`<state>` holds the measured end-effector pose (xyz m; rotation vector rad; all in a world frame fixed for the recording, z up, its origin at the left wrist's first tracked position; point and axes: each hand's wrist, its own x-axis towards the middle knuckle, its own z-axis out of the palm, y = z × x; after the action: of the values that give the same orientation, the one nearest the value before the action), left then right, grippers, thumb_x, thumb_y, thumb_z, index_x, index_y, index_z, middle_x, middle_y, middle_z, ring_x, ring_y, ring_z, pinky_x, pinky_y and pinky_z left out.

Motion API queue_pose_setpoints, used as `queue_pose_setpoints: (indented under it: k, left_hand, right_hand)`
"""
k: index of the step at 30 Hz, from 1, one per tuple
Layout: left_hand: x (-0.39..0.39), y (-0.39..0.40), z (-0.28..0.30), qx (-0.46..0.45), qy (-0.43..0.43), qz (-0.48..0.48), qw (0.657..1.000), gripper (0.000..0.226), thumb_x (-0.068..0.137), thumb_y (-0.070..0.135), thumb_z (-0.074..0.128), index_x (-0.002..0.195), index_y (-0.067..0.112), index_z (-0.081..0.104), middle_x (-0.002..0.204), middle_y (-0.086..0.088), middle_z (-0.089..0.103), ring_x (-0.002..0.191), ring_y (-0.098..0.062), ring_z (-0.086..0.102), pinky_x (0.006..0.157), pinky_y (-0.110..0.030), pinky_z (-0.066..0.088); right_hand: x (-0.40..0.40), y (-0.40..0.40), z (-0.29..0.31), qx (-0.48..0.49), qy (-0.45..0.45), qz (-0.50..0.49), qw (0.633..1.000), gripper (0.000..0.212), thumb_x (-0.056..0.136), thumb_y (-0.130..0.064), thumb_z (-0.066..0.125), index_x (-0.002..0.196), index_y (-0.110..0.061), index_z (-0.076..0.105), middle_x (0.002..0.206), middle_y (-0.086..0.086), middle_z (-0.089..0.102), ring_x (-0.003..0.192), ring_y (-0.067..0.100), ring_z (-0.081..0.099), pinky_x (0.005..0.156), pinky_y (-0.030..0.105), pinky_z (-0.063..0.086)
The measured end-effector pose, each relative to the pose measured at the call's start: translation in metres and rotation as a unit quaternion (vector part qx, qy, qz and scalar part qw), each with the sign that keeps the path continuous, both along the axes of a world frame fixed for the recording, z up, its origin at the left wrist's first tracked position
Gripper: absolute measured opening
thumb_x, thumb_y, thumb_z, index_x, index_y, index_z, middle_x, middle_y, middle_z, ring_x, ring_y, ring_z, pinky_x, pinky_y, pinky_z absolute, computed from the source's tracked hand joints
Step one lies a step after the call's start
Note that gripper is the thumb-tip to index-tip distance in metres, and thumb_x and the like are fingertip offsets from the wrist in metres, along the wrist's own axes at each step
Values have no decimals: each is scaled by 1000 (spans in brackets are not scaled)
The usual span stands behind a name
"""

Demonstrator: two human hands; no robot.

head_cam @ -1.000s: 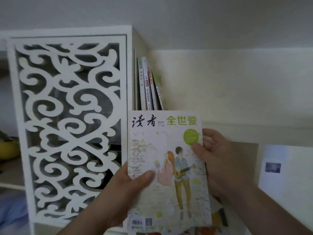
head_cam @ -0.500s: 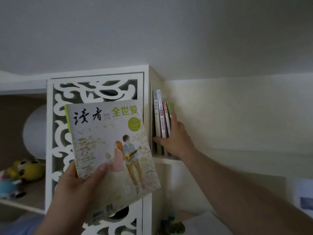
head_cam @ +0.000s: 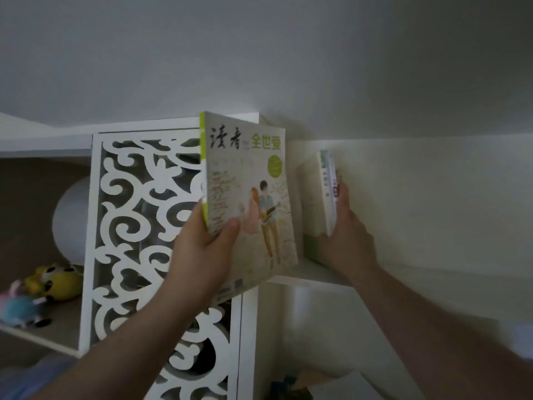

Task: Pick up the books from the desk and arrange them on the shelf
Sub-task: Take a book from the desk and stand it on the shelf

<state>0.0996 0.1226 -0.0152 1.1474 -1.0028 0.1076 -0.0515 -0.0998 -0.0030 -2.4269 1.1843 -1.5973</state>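
left hand [head_cam: 202, 249] gripping magazine [head_cam: 248, 194] upright, left of shelf [head_cam: 305, 277] | right hand [head_cam: 346, 235], fingers straight, pressing standing books [head_cam: 328, 192] rightward

Dim room — grey wall [head_cam: 288, 53], white scroll-cut panel [head_cam: 138, 226], plush toys [head_cam: 43, 287].

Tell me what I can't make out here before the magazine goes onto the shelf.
- Head view: the left end of the books and the gap beside them, behind the magazine.
- Spine titles: too small and blurred.
- Right hand fingers, behind the books.
- Desk: out of frame.
- Left hand fingers, behind the magazine.
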Motion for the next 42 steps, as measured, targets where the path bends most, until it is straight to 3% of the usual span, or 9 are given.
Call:
queue_pose_setpoints:
  k: [4,8,11,14,18,22,26,31,42]
  left_hand:
    - [-21,-60,24,-27,-43,15,999,44,108,19,48,149,37,44,118,26,64,98,6,60,85,-25,55]
    - [-29,-123,23,-1,-60,8,998,53,111,19,41,160,32,27,140,7,59,113,-10,58,96,-30,49]
    - [-28,-147,16,39,-66,-11,997,53,112,19,39,161,28,23,133,7,57,118,-14,60,91,-24,49]
    - [-24,-157,19,74,-75,30,994,59,110,22,44,161,24,16,127,-2,61,119,-26,65,97,-37,54]
    - [-9,-150,18,165,-223,30,960,88,103,28,56,163,33,-8,140,-11,63,116,-29,68,101,-51,57]
    - [12,-129,31,242,-350,178,887,91,97,30,69,162,20,6,121,-14,70,98,-30,73,86,-44,62]
    - [22,-102,35,268,-407,306,818,104,74,50,89,151,24,23,123,-4,60,109,-25,64,80,-41,57]
    - [42,-98,25,195,-405,396,801,130,58,79,83,161,41,13,112,-9,46,101,-24,50,76,-39,53]
    - [49,-101,23,207,-447,445,748,126,67,92,62,165,38,5,113,-13,42,100,-27,45,82,-41,48]
  right_hand:
    - [-35,-1,-3,12,-25,-9,1000,120,85,-30,75,160,-46,-17,143,11,56,113,39,63,90,47,51]
    - [-42,3,-5,18,-37,1,999,120,87,-34,75,159,-48,-20,145,10,54,115,38,62,91,46,51]
    - [-30,7,-8,-3,-18,2,1000,120,88,-34,74,156,-51,-22,152,5,49,115,35,63,89,45,51]
    - [-8,11,-8,-27,14,9,1000,117,88,-31,70,157,-49,-22,156,-1,44,118,33,62,89,44,51]
    - [24,15,-8,-52,54,11,997,107,93,-30,62,159,-45,-21,156,0,41,117,34,61,87,46,51]
    - [48,17,-8,-38,37,25,998,110,95,-34,65,159,-46,-23,157,0,40,115,35,63,89,48,54]
    - [66,20,-10,-29,34,40,998,115,92,-35,70,159,-44,-23,158,1,39,111,33,65,85,49,57]
    - [78,15,-8,-24,48,52,997,110,97,-45,64,156,-46,-28,156,7,36,99,33,67,78,52,60]
    - [54,-8,-1,52,146,151,976,131,85,-60,75,138,-61,-45,166,6,30,135,36,53,102,62,51]
